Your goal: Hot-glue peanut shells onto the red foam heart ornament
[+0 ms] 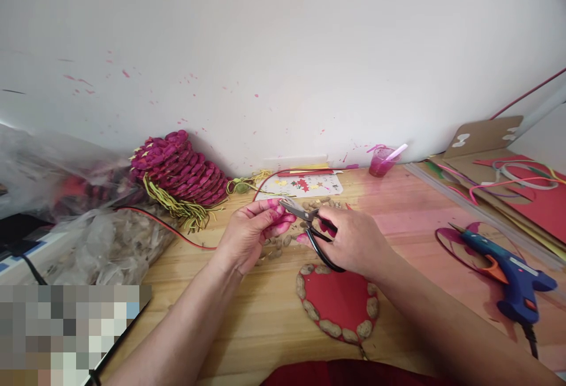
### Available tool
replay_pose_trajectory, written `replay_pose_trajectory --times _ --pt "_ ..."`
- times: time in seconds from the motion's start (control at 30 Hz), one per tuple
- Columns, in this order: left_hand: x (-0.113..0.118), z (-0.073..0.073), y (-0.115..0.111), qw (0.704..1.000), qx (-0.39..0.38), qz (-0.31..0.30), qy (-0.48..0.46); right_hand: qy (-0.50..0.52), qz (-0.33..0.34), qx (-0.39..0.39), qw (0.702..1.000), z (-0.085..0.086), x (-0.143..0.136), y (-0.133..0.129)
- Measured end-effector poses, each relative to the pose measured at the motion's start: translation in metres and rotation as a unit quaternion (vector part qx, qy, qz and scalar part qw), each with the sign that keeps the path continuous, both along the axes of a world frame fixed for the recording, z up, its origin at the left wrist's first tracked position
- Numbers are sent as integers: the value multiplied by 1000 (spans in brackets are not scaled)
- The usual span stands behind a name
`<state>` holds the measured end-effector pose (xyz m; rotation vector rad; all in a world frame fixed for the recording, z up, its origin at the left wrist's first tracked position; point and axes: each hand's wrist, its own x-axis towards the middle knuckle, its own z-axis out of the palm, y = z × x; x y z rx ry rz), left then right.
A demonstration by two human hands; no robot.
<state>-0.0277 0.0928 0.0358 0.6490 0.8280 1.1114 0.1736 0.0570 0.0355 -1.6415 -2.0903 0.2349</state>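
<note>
At the centre of the frame, the right hand (358, 238) grips the scissors (308, 216) by their handles, blade tips right at the left hand (252, 224); whether its bent fingers pinch anything small, I cannot tell. A slip or a hasty squeeze could nick those fingers, being so near the edges. At lower centre lies the red card (340, 300) rimmed with peanuts (329, 328); a dropped wrist might dislodge some if they are poorly stuck.
</note>
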Motion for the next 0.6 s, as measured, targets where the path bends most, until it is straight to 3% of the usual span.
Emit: replay_pose_trajectory --times 0.6 --pt "2 3 1 1000 -22 14 13 -8 -9 -5 1000 2 -2 -2"
